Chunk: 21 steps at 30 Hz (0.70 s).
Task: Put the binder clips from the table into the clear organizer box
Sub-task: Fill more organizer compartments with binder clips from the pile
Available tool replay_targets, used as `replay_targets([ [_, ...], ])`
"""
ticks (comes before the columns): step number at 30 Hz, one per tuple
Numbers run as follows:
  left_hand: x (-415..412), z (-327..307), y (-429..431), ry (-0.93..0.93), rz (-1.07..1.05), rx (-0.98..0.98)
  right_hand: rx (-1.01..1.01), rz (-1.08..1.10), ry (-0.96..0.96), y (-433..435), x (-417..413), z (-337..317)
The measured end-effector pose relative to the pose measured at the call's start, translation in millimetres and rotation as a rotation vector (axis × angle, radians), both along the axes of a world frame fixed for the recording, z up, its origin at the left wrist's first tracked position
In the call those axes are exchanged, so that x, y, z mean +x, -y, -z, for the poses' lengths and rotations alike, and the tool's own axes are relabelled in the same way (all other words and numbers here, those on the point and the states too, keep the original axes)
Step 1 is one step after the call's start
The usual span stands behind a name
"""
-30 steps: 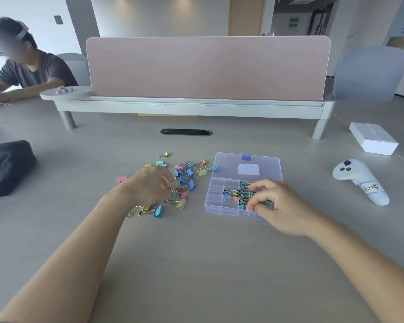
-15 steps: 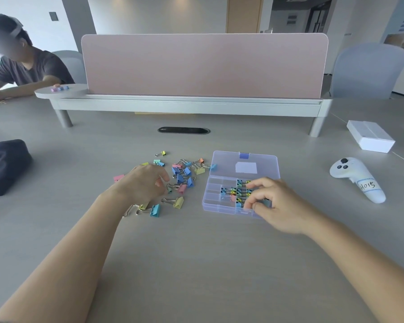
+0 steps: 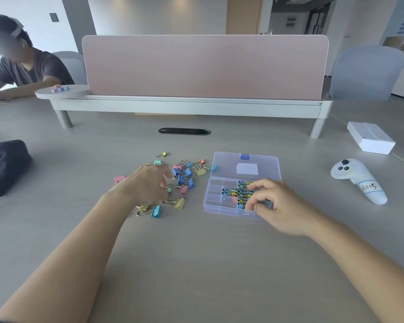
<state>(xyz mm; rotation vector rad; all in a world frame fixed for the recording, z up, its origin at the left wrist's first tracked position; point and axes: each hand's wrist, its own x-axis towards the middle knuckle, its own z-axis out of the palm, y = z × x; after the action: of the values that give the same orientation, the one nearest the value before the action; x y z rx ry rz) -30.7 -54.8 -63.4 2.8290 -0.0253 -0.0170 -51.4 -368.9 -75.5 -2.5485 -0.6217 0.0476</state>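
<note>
Left hand (image 3: 147,185): fingers (image 3: 165,176) curled over binder clips (image 3: 184,180) left of organizer box (image 3: 219,185), probably gathering.
Right hand (image 3: 282,206): fingers curled inside box.
Holds: couldn't tell.

Loose binder clips (image 3: 184,178) in pastel blue, pink, yellow and green lie scattered on the tabletop (image 3: 196,264), just left of the clear organizer box (image 3: 216,202). The box lies flat with its lid (image 3: 229,165) folded open away from me. Sorted clips (image 3: 239,194) pack its middle compartments. My right grip (image 3: 282,206) pinches a teal clip (image 3: 268,203) over its near right corner.
</note>
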Motion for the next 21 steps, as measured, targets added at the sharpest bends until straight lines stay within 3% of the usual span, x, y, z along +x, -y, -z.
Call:
replay_targets([
  [7,-1.5,0.9,1.8,0.043,0.027,0.146,-0.002,-0.001,0.001,0.1,-0.5,0.0],
  [14,-0.4,-0.1,-6.5,0.127,0.03,0.141,-0.001,-0.009,0.004,1.6,1.4,1.9],
  [21,4.2,1.2,-18.7,0.33,-0.072,0.151,-0.007,-0.014,0.009,1.9,1.7,1.9],
])
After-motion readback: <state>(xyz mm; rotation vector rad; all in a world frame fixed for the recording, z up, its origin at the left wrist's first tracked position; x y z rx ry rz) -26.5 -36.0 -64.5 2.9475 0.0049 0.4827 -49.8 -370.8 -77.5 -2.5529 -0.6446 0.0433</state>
